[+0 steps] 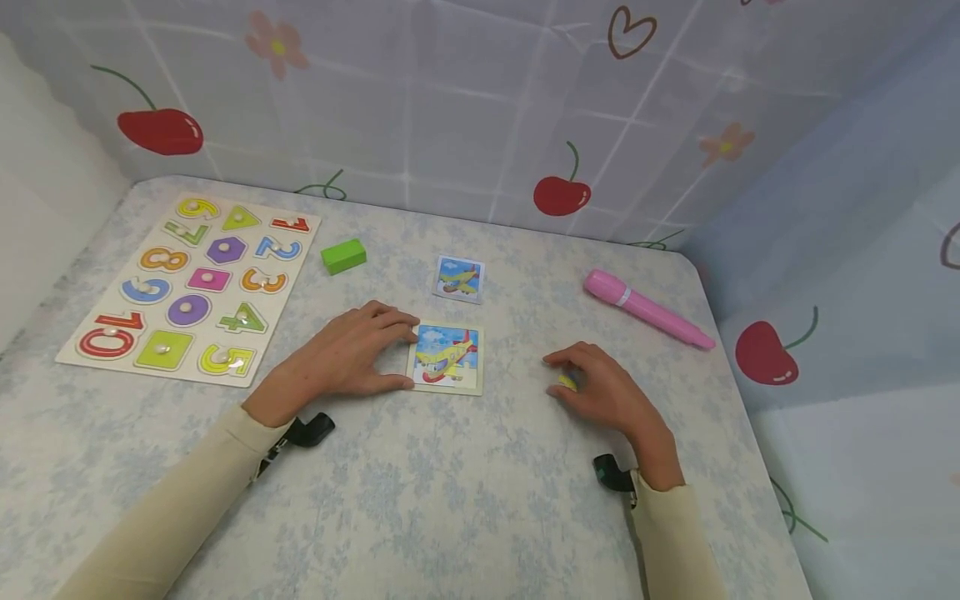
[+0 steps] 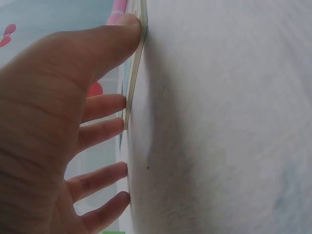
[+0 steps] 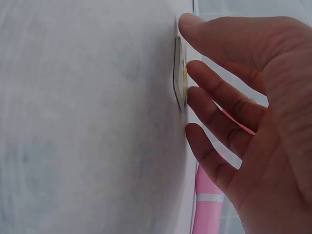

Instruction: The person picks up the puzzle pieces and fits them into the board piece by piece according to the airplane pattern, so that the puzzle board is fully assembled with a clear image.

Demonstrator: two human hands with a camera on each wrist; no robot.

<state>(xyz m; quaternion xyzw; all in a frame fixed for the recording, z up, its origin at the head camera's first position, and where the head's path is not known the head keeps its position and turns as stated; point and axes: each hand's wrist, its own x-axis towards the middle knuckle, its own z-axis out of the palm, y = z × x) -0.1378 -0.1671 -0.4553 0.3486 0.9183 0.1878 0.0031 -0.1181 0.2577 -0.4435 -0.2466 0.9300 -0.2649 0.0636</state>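
A small square picture puzzle [image 1: 446,358] with a yellow airplane lies near the table's middle, inside a pale frame. White shows at its lower part. My left hand [image 1: 347,354] touches the frame's left side, thumb near the lower corner and straight fingers near the upper one. In the left wrist view, the left thumb [image 2: 109,41] rests against the board's thin edge. To the right, my right hand [image 1: 603,390] hovers low with bent, spread fingers. Between its thumb and index finger shows a small yellow-and-blue piece [image 1: 567,381], mostly hidden; no firm pinch is visible.
Behind the puzzle lies a small airplane picture card [image 1: 459,279]. A green block [image 1: 344,256] and a number-and-shape peg board [image 1: 174,333] are at left. At right is a pink pen-shaped object [image 1: 648,310]. A patterned curtain [image 1: 450,108] hangs behind the table.
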